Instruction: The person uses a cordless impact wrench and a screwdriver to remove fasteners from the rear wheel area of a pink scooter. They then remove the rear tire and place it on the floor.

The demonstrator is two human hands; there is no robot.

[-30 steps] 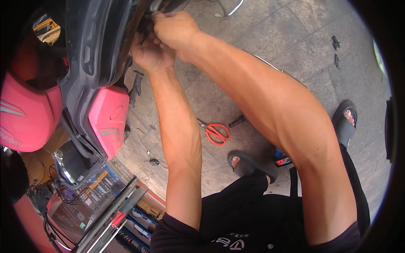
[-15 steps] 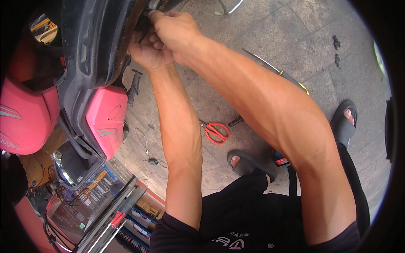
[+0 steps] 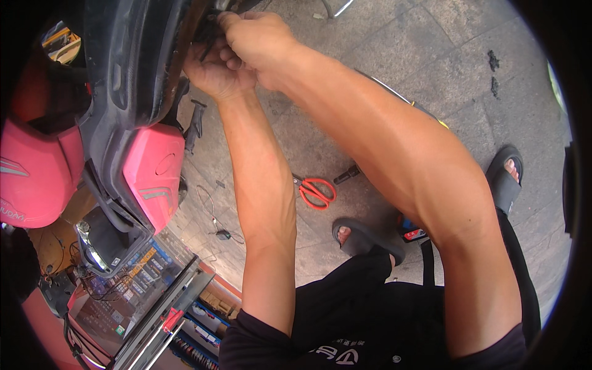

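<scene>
Grey paving (image 3: 394, 55) lies beneath outstretched hands (image 3: 262, 38), fingers half-curled by black bodywork (image 3: 139, 68); what they hold is unclear.

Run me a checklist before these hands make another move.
1. Both hands at the dark panel: ok; left hand and right hand are close together by its edge.
2. Grip on the small dark piece at the fingers: cannot tell; fingers and shadow hide it.
3. Scissors away from the hands: ok, on the floor.
4. Floor free of loose tools: not ok; those scissors lie there.
5. Toes covered: not ok; the black sandals are open-toed.
</scene>
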